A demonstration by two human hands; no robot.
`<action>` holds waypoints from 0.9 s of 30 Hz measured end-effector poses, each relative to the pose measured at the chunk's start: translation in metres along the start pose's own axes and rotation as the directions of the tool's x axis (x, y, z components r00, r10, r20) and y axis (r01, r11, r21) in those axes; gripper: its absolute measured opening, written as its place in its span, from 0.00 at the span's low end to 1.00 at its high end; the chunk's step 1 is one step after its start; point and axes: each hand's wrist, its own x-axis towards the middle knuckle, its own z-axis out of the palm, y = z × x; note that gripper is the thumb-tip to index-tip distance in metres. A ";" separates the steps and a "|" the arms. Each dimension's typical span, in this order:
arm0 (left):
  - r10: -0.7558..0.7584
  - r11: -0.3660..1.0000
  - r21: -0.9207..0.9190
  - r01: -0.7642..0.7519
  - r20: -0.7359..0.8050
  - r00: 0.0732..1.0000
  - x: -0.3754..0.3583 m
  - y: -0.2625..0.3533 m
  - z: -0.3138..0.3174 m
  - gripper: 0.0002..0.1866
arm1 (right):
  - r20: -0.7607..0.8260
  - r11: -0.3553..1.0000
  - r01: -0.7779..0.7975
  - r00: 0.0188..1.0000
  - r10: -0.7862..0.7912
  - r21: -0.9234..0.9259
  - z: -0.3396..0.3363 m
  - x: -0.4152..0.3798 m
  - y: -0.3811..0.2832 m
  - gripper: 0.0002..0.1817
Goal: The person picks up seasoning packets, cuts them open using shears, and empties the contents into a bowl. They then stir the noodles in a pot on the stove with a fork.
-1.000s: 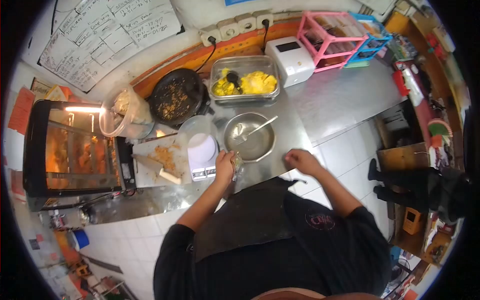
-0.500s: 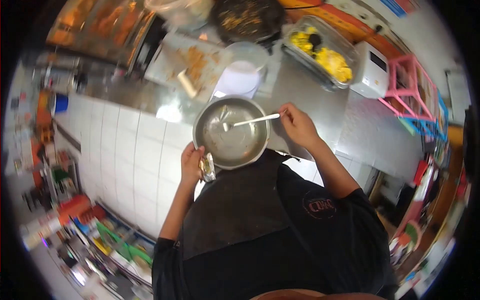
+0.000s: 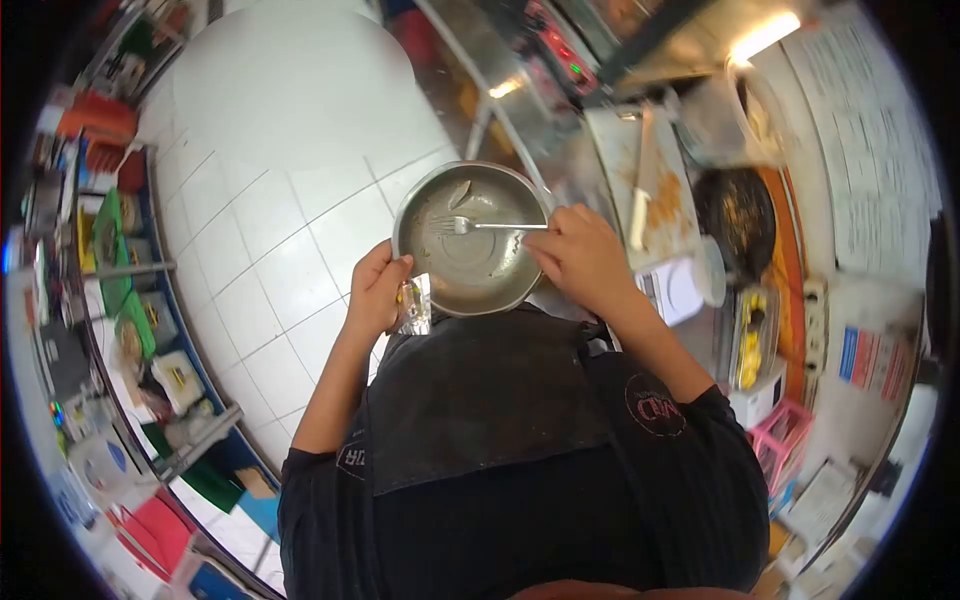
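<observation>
A round metal bowl [image 3: 475,270] is held in front of my apron, over the tiled floor. My left hand [image 3: 378,288] grips its left rim, and a small silver foil packet [image 3: 415,303] is held in the same hand against the bowl's outside. My right hand [image 3: 582,258] is closed on the handle of a fork [image 3: 462,226], whose tines point left inside the bowl. Another small metal piece [image 3: 459,194] lies near the bowl's upper inner wall. Thin residue marks the bowl's bottom.
At the right, a counter carries a cutting board [image 3: 622,150] with a knife [image 3: 643,190], a dark pan [image 3: 738,215], a tray of yellow food [image 3: 750,340] and a pink rack [image 3: 782,437]. Shelves with goods [image 3: 165,300] stand at the left.
The view has turned away from the counter, which now lies to the right. The bowl is over the floor, and the fork and my right hand have moved further into the bowl.
</observation>
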 end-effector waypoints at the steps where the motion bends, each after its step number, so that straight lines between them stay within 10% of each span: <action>1: -0.019 1.000 0.011 0.019 0.002 1.000 0.008 0.018 -0.009 0.08 | 0.008 0.999 0.034 0.999 -0.034 0.011 0.006 0.026 -0.001 0.03; 13: 0.001 1.000 -0.029 -0.005 -0.147 0.989 0.117 0.094 -0.131 0.08 | 0.417 0.645 0.734 0.665 -0.619 -0.212 0.121 0.269 -0.010 0.06; 19: 0.076 0.993 0.111 -0.037 -0.370 0.926 0.197 0.120 -0.199 0.09 | 0.503 0.477 0.859 0.500 -0.705 -0.185 0.178 0.408 -0.001 0.07; 25: 0.138 0.983 -0.001 -0.183 -0.653 0.745 0.273 0.215 -0.224 0.07 | 0.464 0.660 0.750 0.596 -0.656 -0.031 0.193 0.586 -0.012 0.07; 27: 0.194 0.968 -0.010 -0.251 -0.607 0.770 0.300 0.215 -0.262 0.09 | 0.591 0.519 0.852 0.456 -0.666 -0.072 0.166 0.641 -0.015 0.08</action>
